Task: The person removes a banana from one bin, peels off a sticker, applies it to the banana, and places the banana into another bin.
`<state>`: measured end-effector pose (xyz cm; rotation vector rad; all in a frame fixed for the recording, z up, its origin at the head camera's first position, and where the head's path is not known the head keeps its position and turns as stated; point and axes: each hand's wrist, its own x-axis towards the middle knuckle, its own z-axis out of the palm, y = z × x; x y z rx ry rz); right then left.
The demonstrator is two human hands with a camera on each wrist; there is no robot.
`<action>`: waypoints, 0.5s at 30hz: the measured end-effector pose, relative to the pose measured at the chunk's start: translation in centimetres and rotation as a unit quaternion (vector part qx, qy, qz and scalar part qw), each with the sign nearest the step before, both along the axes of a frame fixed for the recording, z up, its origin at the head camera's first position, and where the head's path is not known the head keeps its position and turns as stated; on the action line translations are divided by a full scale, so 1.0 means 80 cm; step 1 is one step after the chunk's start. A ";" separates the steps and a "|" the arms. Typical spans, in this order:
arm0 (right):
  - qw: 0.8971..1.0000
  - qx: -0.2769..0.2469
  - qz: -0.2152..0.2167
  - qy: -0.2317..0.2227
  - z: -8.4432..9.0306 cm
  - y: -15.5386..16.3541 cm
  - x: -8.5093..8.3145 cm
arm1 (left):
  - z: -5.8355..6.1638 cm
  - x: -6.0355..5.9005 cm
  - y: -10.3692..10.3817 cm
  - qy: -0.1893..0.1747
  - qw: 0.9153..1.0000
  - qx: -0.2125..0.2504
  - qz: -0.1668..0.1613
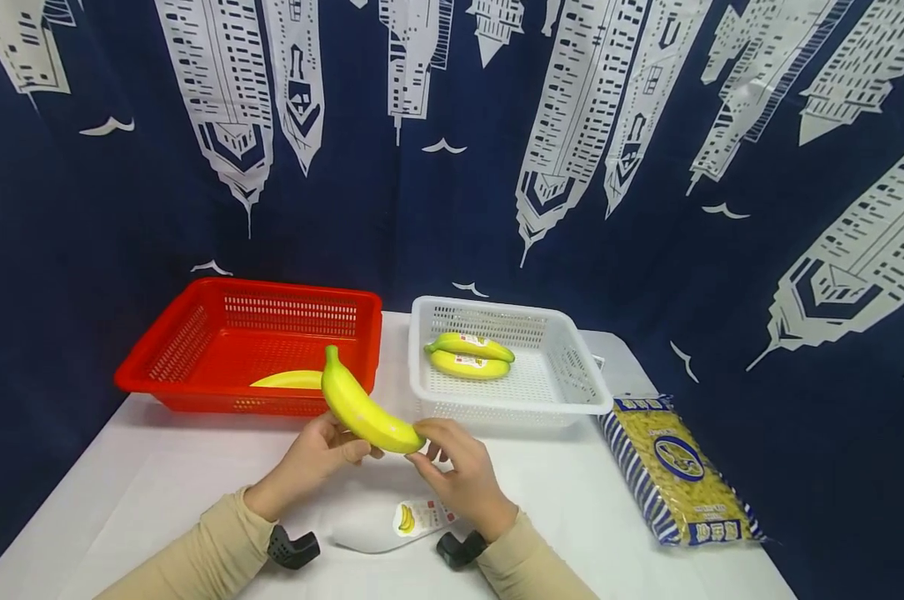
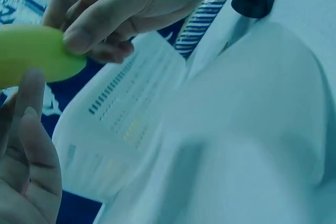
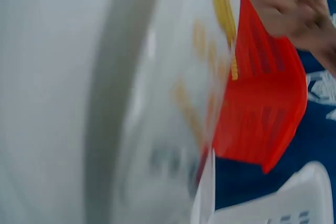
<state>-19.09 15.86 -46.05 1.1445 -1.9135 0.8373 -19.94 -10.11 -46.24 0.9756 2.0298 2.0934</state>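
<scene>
A yellow banana (image 1: 362,414) is raised over the table, stem pointing up and to the left. Thumb and fingers of my right hand (image 1: 462,471) pinch its lower tip. My left hand (image 1: 309,458) is under its middle, and in the left wrist view a fairly straight finger (image 2: 32,85) touches its side. Between my forearms lies a clear plastic bag (image 1: 369,529) with a banana label (image 1: 425,517). In the right wrist view the blurred bag (image 3: 173,108) fills much of the frame; my left hand (image 3: 294,9) shows at its upper right.
At the back left stands a red basket (image 1: 249,392) with another banana (image 1: 290,379) inside. The white basket (image 1: 507,408) to its right holds two labelled bananas (image 1: 470,354). A striped bag of pasta (image 1: 676,467) lies at the right, before a dark printed curtain (image 1: 452,217).
</scene>
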 end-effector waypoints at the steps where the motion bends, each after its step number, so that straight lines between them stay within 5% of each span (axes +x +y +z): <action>1: 1.000 0.000 -0.005 -0.012 -0.003 0.003 -0.001 | -0.001 -0.001 -0.003 -0.004 1.000 0.001 0.009; 10: 0.993 0.009 0.003 -0.119 -0.010 0.024 -0.009 | 0.000 -0.014 -0.034 -0.076 0.992 0.088 0.054; 15: 0.981 0.003 0.008 -0.193 -0.008 0.038 -0.011 | 0.000 -0.017 -0.040 -0.049 0.994 0.056 0.084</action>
